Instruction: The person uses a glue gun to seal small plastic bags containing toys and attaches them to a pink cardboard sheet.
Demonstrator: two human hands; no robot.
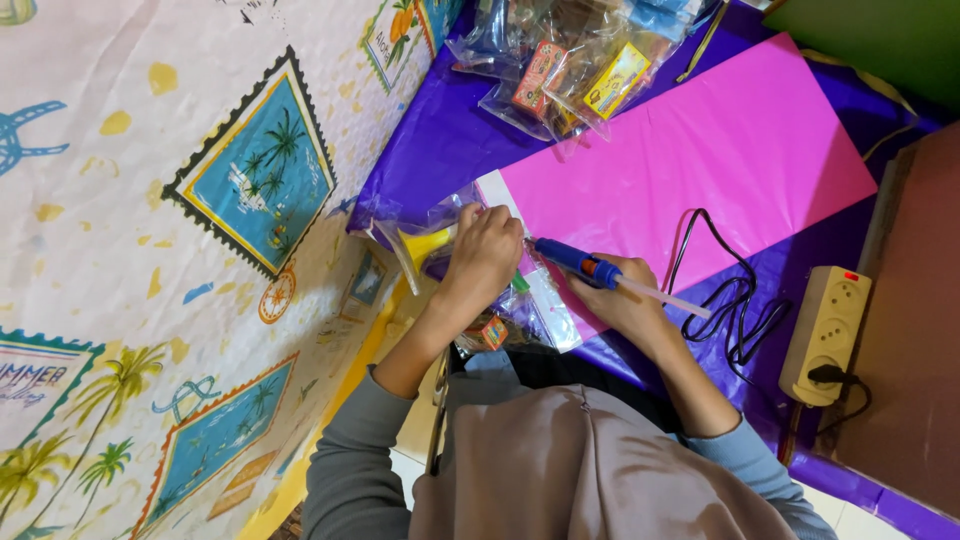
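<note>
My right hand (625,300) grips a blue glue gun (578,263) with a white glue stick sticking out of its back end. The gun's tip points at a clear plastic packet (545,310) lying at the edge of a pink sheet (700,150). My left hand (487,250) presses down on that packet and on a clear bag holding something yellow (425,245). The two hands are close together, the gun's nozzle almost touching my left fingers.
A black cord (735,310) runs from the gun to a cream power strip (825,330) at the right. Several clear packets of small colourful boxes (560,65) lie at the top on the purple cover (440,140). A patterned cloth with palm-tree stamps (180,250) fills the left.
</note>
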